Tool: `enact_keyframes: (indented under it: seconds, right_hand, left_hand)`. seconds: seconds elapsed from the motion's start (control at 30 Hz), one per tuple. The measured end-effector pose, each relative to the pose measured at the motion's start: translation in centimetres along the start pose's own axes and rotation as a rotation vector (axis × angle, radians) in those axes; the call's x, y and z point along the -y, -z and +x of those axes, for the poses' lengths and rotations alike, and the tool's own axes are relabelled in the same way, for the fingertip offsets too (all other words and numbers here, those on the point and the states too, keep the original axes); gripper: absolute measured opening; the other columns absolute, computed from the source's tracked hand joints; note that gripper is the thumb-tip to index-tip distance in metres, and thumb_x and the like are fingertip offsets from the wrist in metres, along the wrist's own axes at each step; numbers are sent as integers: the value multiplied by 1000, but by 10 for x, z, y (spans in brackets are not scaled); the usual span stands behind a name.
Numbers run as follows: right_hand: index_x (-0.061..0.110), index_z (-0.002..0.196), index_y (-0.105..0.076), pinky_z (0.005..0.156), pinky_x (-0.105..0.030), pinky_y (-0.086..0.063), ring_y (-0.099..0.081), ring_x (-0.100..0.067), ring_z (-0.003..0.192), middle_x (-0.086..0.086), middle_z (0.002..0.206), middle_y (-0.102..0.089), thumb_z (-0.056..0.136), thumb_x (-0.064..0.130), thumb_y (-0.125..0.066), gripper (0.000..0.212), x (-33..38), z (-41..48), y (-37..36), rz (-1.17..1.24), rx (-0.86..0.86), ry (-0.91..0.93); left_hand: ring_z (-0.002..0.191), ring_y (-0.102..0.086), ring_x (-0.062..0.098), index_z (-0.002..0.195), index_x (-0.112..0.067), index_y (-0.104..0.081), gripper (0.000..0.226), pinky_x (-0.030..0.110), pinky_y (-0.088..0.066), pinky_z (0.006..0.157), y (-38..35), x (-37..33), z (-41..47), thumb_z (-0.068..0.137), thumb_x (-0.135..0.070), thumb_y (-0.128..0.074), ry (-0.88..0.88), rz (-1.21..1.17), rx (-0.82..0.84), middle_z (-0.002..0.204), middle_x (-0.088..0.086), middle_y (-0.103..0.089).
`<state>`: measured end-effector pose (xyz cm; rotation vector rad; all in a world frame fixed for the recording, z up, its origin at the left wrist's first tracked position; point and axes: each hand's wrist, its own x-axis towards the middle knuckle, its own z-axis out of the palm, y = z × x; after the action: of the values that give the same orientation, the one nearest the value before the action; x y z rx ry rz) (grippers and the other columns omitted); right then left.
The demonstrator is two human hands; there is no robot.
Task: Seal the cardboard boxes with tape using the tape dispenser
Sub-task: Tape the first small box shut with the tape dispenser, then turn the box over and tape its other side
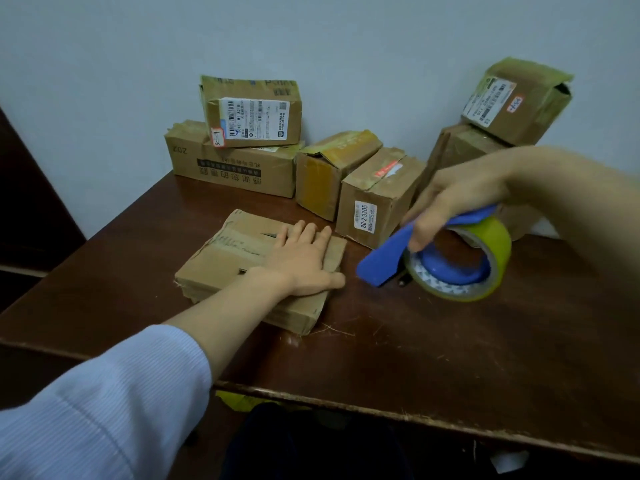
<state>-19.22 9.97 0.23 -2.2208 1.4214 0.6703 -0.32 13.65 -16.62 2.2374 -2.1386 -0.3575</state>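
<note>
Two hands, left hand point(304, 261) pressed flat on low box point(221, 258), right hand point(460, 199) gripping tape dispenser point(384, 258), handle hidden under fingers point(420, 233)

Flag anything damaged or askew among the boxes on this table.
The top-right box sits tilted on the box beneath, its end gaping open. The flat box under the left hand has frayed edges and an unsealed slit. The yellow-taped box has a torn flap.
</note>
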Motion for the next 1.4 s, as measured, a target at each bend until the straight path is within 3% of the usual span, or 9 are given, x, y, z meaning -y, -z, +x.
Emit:
enact_keyframes:
  seconds: [0.1, 0.2, 0.33, 0.53, 0.63, 0.77, 0.9, 1.13, 1.4]
  right_hand:
    - [34, 133, -53, 86, -30, -41, -56, -15, 100, 9, 126, -55, 59, 74, -65, 85, -18, -1, -24, 41, -220, -12]
    - [35, 151, -17, 80, -30, -44, -52, -22, 104, -3, 128, -50, 54, 87, -42, 113, -39, 7, -75, -88, -415, -126]
    - [27, 151, 10, 69, -28, -44, -46, -19, 89, -10, 111, -41, 70, 83, -41, 111, -57, 33, -131, -262, -588, -205]
    - [1, 141, -40, 84, -49, -48, -57, -42, 97, -28, 111, -55, 72, 58, -69, 94, -55, 57, -167, -323, -922, -168]
    - [-1, 133, -50, 98, -55, -41, -52, -46, 115, -31, 125, -53, 78, 34, -72, 69, -32, 56, -169, -261, -1113, 26]
    - [9, 142, -38, 102, -36, -37, -45, -25, 126, -9, 140, -46, 102, 31, -37, 46, 31, 57, -151, 376, -760, 180]
    - [9, 144, -32, 101, -37, -40, -44, -26, 128, -8, 143, -44, 90, 54, -52, 73, 65, 102, -133, 967, -336, -25]
    - [5, 145, -23, 103, -45, -36, -32, -34, 134, -15, 146, -31, 66, 75, -63, 113, 90, 128, -128, 721, -443, -105]
    - [9, 118, -59, 85, -40, -50, -60, -26, 101, -8, 111, -64, 88, 55, -52, 55, 65, 141, -128, 621, -589, 6]
  left_hand:
    - [148, 7, 29, 154, -18, 1, 96, 43, 11, 117, -1, -7, 2, 84, -61, -48, 10, 96, -30, 161, 12, 0]
    - [148, 6, 31, 154, -16, 3, 96, 43, 14, 116, -2, -12, 4, 85, -61, -48, 46, 148, -25, 161, 14, 1]
    - [147, 6, 34, 153, -11, 3, 91, 43, 11, 118, -3, -21, 3, 90, -55, -46, 91, 115, -48, 160, 17, 1]
    - [147, 9, 32, 154, -12, 0, 90, 44, 13, 115, 0, -31, 0, 91, -69, -30, 226, -140, -50, 160, 16, 3]
    - [147, 13, 27, 154, -17, -6, 69, 40, 8, 117, 20, -17, -6, 100, -46, -38, 220, -519, -189, 161, 9, 7]
    - [148, -2, 30, 153, -11, -11, 66, 42, -5, 120, 26, 29, -24, 99, -27, -45, 374, -405, -365, 160, 13, -7]
    - [147, -7, 34, 152, -4, -4, 101, 43, -10, 118, 9, 56, -53, 87, -61, -54, 607, -309, -281, 159, 20, -9]
    - [135, -32, 33, 147, -1, -23, 133, 44, -38, 103, 14, 54, -48, 52, -84, -65, 707, -402, -216, 146, 16, -33]
    - [91, -59, 26, 100, -13, -66, 46, 37, -48, 74, 6, 90, -49, 85, -57, -60, 649, -493, -394, 99, 5, -64]
